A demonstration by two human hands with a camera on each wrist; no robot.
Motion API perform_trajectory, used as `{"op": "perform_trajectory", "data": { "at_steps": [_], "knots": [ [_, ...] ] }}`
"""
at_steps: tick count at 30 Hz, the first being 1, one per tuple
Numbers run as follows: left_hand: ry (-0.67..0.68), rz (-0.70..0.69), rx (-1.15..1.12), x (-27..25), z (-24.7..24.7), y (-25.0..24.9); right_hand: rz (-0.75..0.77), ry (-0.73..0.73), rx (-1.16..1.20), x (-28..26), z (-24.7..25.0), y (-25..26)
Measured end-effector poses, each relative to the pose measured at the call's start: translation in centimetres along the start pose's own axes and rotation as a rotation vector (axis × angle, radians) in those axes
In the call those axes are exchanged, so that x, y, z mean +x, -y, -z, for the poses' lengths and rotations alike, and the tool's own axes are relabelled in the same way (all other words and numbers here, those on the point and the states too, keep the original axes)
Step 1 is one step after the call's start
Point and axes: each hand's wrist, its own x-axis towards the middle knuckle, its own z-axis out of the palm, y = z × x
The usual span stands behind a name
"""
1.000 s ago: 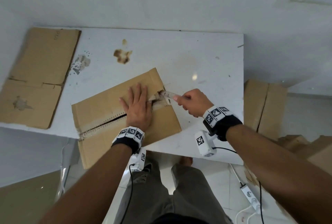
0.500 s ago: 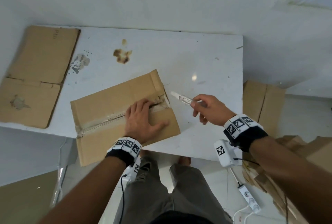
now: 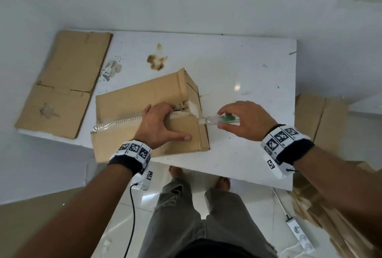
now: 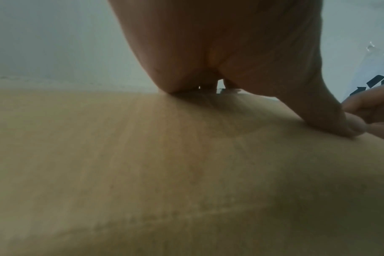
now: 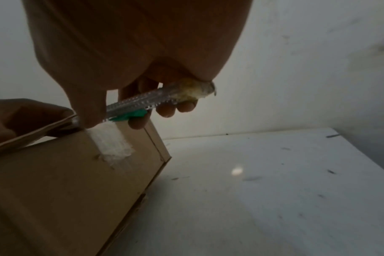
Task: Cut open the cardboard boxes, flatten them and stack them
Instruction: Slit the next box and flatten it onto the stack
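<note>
A brown cardboard box lies on the white table, its top seam slit and ragged. My left hand has its fingers tucked into the slit and its thumb pressed on the near flap. My right hand grips a clear utility knife with a green slider. The knife has its tip at the top edge of the box's right end, beside a strip of clear tape.
A flattened cardboard sheet lies on the table's left end and overhangs it. More cardboard boxes stand on the floor to the right, with a white power strip near them. The table's right half is bare.
My right hand drew the knife away from the box, then brought it back to the right end. My left hand's fingers slid into the slit, and the box's far side now stands higher.
</note>
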Motion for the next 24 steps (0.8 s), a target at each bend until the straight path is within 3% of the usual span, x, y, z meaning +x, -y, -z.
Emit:
{"op": "perform_trajectory", "data": {
  "at_steps": [4,5,8,11,13,16,18,20,24],
  "knots": [
    [0.035,-0.019,0.024,-0.1,-1.1,-0.4,0.086,-0.004,-0.097,1.4,-2.6,1.1],
    [0.052,-0.037,0.042,-0.2,-1.7,-0.6,0.038,-0.06,-0.088,1.9,-3.2,1.4],
    [0.109,-0.088,0.121,-0.9,-3.2,-0.9,-0.327,-0.33,0.038,3.2,-2.6,1.3],
    [0.027,-0.057,0.16,-0.5,-3.3,-0.7,-0.4,-0.17,0.036,2.0,-2.4,-0.7],
    [-0.098,-0.071,0.214,0.6,-2.5,-1.5,-0.438,-0.094,0.116,0.5,-3.2,-1.9],
    [-0.328,-0.165,0.323,1.3,-1.3,-4.0,-0.595,-0.049,0.277,-0.9,-5.2,-3.2],
    [-0.368,-0.235,0.326,0.1,-0.3,-5.4,-0.701,0.027,0.355,-1.2,-6.8,-4.0],
    [-0.236,-0.224,0.34,-2.4,0.6,-5.9,-0.775,0.104,0.357,-1.2,-7.9,-4.6],
    [0.258,-0.012,0.279,-7.5,1.4,-3.7,-0.83,0.169,0.235,-0.8,-8.9,-4.2]
  ]
}}
